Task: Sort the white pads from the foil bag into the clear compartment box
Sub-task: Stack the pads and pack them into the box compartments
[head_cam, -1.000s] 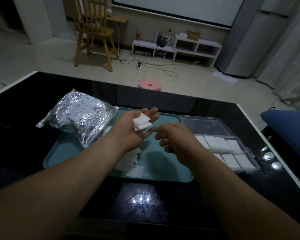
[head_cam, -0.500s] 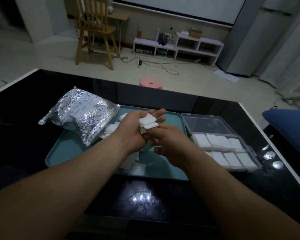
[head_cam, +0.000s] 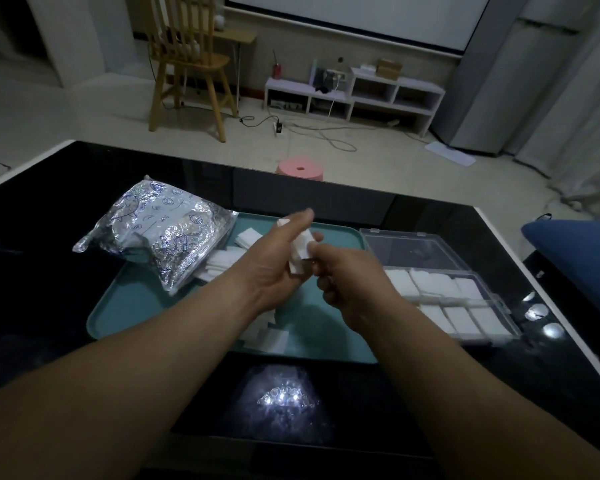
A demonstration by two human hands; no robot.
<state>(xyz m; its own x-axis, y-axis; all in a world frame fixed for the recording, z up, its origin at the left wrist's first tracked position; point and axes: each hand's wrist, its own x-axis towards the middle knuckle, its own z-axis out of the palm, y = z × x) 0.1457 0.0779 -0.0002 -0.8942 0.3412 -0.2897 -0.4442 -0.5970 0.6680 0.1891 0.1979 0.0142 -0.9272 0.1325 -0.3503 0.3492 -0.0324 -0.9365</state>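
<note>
one pad stack (head_cam: 299,253), long axis near upright

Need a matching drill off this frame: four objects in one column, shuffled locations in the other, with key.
Things:
1. foil bag
2. compartment box
3. pad stack
4. pink stool

Places:
A. on the floor beyond the table
B. held between the left hand and the right hand
C. lying over the far left corner of the tray
D. on the table right of the tray, lid open

Pairs: 1-C, 2-D, 3-B, 4-A
</note>
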